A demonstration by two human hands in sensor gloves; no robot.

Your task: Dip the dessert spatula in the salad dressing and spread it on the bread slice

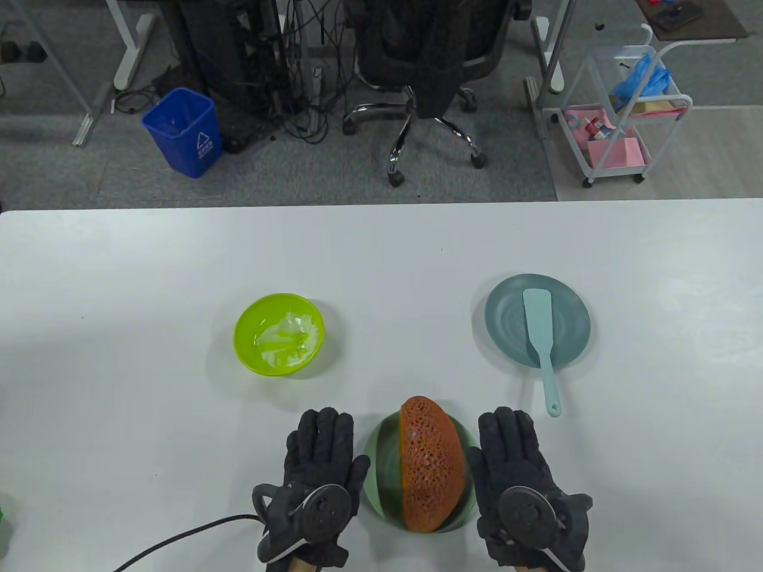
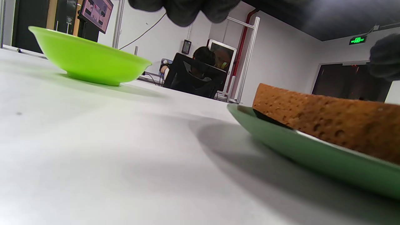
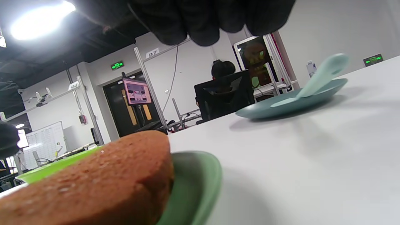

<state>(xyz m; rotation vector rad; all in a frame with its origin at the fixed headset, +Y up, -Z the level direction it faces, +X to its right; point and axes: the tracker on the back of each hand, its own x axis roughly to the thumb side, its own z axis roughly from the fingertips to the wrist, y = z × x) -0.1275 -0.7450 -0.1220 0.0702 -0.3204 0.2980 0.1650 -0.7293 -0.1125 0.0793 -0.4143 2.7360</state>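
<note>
— Looking down at the table, where was the bread slice?

— It lay on a green plate at the near edge, between the two hands. The left hand rested flat just left of this plate, and the right hand rested flat just right of it. Both had the fingers stretched out and held nothing.

— And the dessert spatula?

— Farther back and to the right of the green plate, on a grey-blue plate, with its handle reaching over the rim toward the person.

— The salad dressing?

— It was white, inside a lime green bowl, farther back and to the left of the green plate.
</note>
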